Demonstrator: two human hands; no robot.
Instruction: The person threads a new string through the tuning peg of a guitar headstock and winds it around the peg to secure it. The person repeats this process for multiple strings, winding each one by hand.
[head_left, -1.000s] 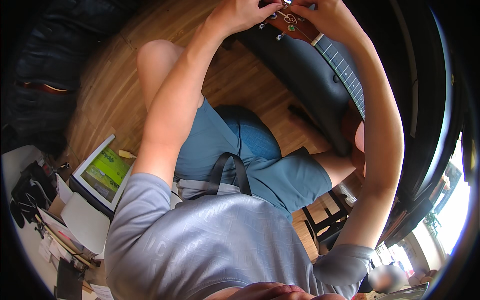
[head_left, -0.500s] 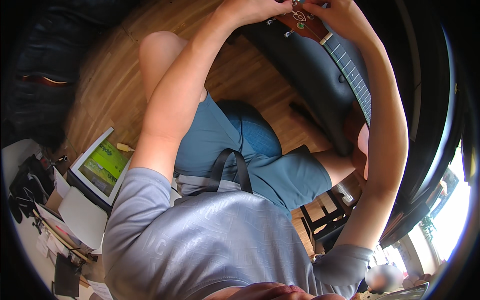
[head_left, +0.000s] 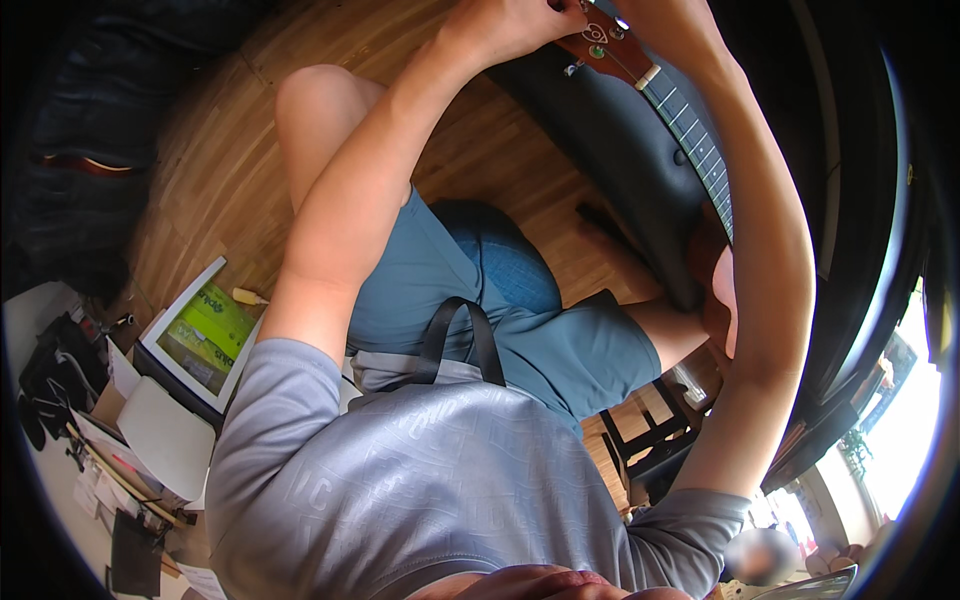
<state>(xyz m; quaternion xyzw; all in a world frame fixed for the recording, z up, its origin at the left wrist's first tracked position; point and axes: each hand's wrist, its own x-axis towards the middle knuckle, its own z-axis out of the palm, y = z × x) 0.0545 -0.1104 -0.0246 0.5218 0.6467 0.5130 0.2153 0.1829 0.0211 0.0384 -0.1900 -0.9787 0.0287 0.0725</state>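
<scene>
Slanting over a black padded seat (head_left: 590,120), a small guitar (head_left: 690,135) is met at its head by the left hand (head_left: 515,25), fingers drawn narrow; the right hand (head_left: 668,28) is placed alongside, fingertips cut off. Neither grip can be told. Wooden floor (head_left: 215,175) is seen below, a bright window (head_left: 915,400) rightward.

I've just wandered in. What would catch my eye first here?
Probably the reddish-brown wooden headstock at the top, with its dark fretboard slanting down to the right and the person's bare left hand and right hand beside it. Next, perhaps, the shiny grey short-sleeved shirt filling the lower middle, and the bright green package within a white-edged frame on the left.
</scene>
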